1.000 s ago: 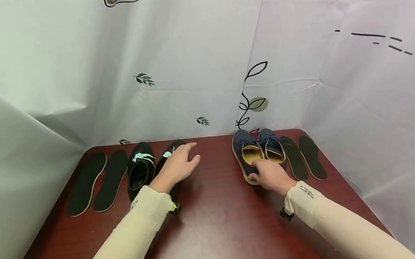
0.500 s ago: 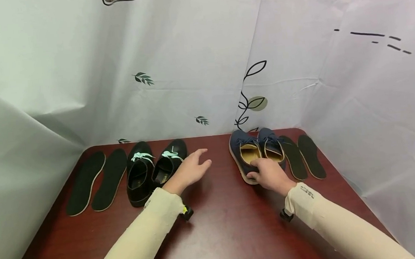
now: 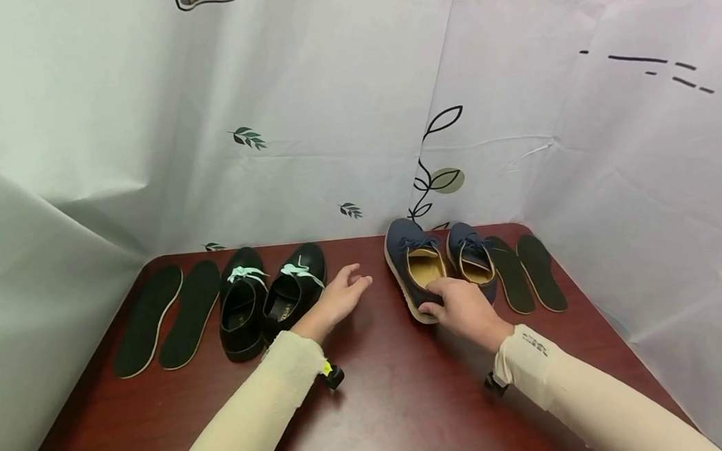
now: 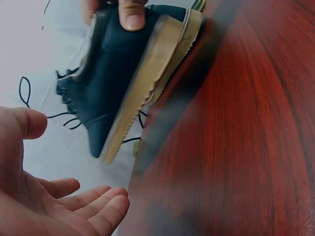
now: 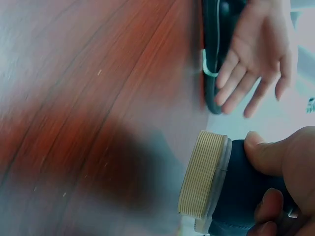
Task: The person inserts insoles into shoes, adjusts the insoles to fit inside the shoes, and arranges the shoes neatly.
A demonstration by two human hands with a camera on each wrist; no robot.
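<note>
My right hand (image 3: 464, 309) grips the heel of a navy lace-up shoe (image 3: 401, 235), thumb on the outside and fingers in the opening. Its tan ridged sole shows in both wrist views, and in the left wrist view the shoe (image 4: 113, 64) looks raised above the table. Beside it stands the matching navy shoe (image 3: 463, 236), partly hidden behind my right hand. My left hand (image 3: 334, 301) hovers with loose, spread fingers and holds nothing. Nearest to it is a black shoe (image 3: 313, 257) with mint laces; its mate (image 3: 242, 340) stands to the left.
Two dark insoles (image 3: 150, 321) (image 3: 191, 315) lie at the left of the red-brown table (image 3: 372, 404). Two more insoles (image 3: 509, 275) (image 3: 540, 273) lie at the right. White printed curtains (image 3: 327, 83) enclose the back and sides.
The right hand has shifted the navy shoe left and away from its mate. The left hand has moved right, off from over the black shoe, uncovering it.
</note>
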